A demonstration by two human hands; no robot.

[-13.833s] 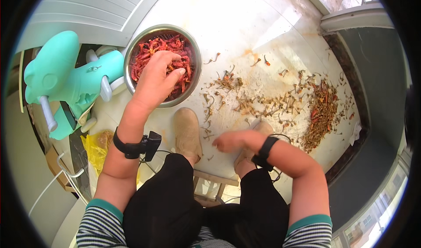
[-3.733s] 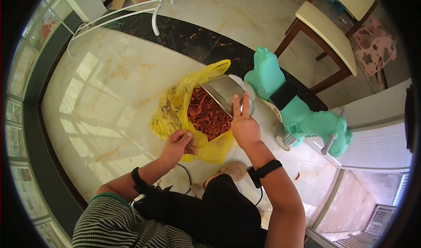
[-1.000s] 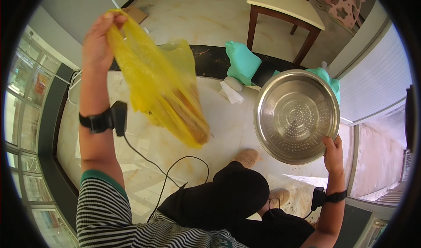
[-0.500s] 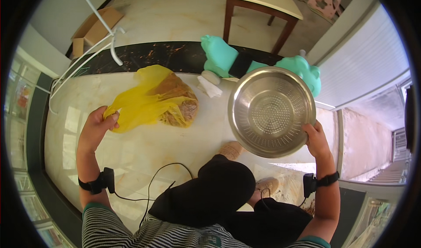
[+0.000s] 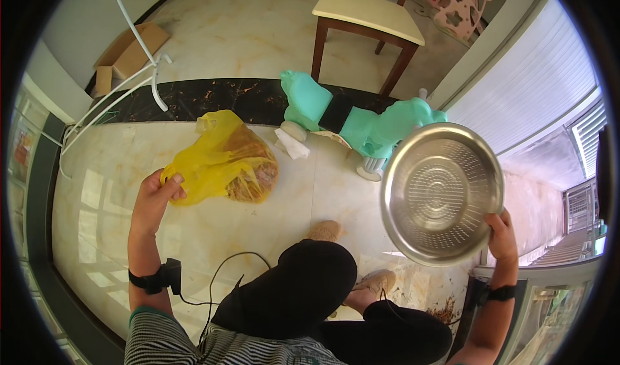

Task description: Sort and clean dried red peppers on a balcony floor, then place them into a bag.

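Note:
My left hand (image 5: 159, 194) is closed on the gathered top of a yellow plastic bag (image 5: 194, 165). Brownish contents show through the thin plastic at the bag's right end, but I cannot make out what they are. On the right, my right hand (image 5: 502, 236) grips the lower right rim of a round stainless steel colander (image 5: 442, 194). Its perforated inside faces me, tilted, and nothing lies in it. Colander and bag are well apart.
A turquoise animal-shaped ride-on toy (image 5: 368, 123) lies beyond the colander, with a crumpled white tissue (image 5: 292, 144) beside it. Farther off stand a cream-seated chair (image 5: 368, 15) and a cardboard box (image 5: 132, 52). A white metal rack (image 5: 123, 84) is at left; brown debris (image 5: 444, 312) dots the floor.
The colander has moved right and slightly nearer in my right hand, uncovering more of the turquoise toy. My left hand keeps its hold on the yellow bag. The whole view has shifted a little.

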